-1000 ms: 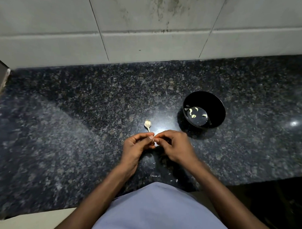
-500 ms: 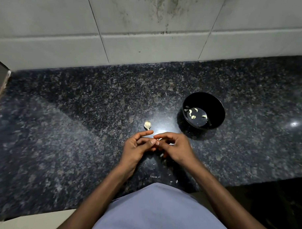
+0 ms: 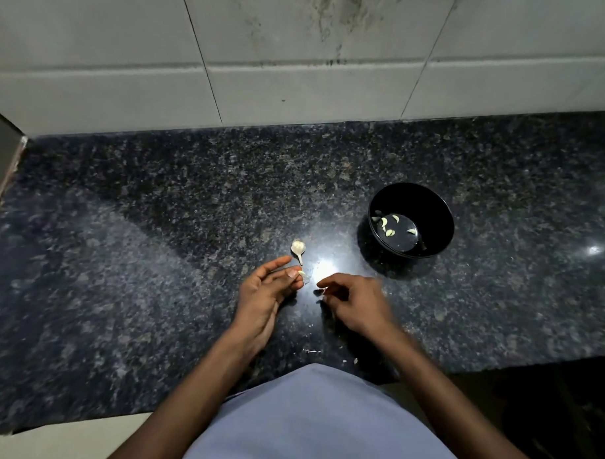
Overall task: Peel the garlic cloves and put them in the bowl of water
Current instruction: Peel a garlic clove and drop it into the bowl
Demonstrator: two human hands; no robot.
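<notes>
At the left hand's (image 3: pixel 262 292) fingertips a small garlic clove (image 3: pixel 301 273) is pinched, just below the garlic stub (image 3: pixel 298 247) on the tabletop (image 3: pixel 141 269). Right hand (image 3: pixel 357 303), blurred and loosely curled, holds a skin scrap; whether pinched, I cannot tell. Black bowl (image 3: pixel 430 207) with peeled cloves (image 3: pixel 385 223) stands near right, wide granite left.

no readable text, labels, brands or numbers anywhere; bare surfaces only, nothing printed at any clock position
</notes>
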